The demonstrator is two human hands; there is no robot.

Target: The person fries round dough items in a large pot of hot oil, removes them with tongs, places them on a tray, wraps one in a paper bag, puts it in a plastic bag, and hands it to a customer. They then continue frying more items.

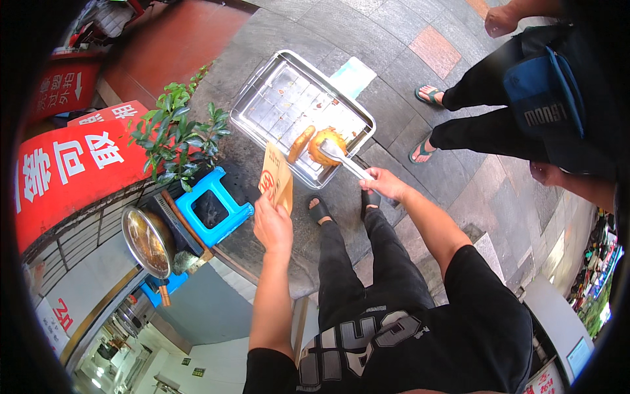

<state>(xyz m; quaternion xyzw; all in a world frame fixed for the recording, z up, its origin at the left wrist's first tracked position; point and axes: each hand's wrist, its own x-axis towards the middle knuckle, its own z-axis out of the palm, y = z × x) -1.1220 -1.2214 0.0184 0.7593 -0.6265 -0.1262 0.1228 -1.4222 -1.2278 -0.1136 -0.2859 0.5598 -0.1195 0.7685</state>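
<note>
My left hand (pixel 273 225) holds a brown paper food bag (pixel 279 178) with red printing beside the near left edge of a metal tray (pixel 246 115). In my right hand (pixel 386 184) is a pair of pale tongs (pixel 355 166), angled down into the tray. The tips of the tongs rest over a round golden fried cake (pixel 322 152) and hide part of it. A second fried cake (pixel 301 143) stands on its edge just left of it, close to the bag's top. Both lie on the tray's wire rack (pixel 290 101), which has scattered crumbs.
A person (pixel 472 88) in dark trousers and sandals stands at the right. To the left are a leafy plant (pixel 179 133), a blue plastic stool (pixel 231 219) and a pan of oil (pixel 147 241) with a wooden handle. Red signs (pixel 74 167) bear writing.
</note>
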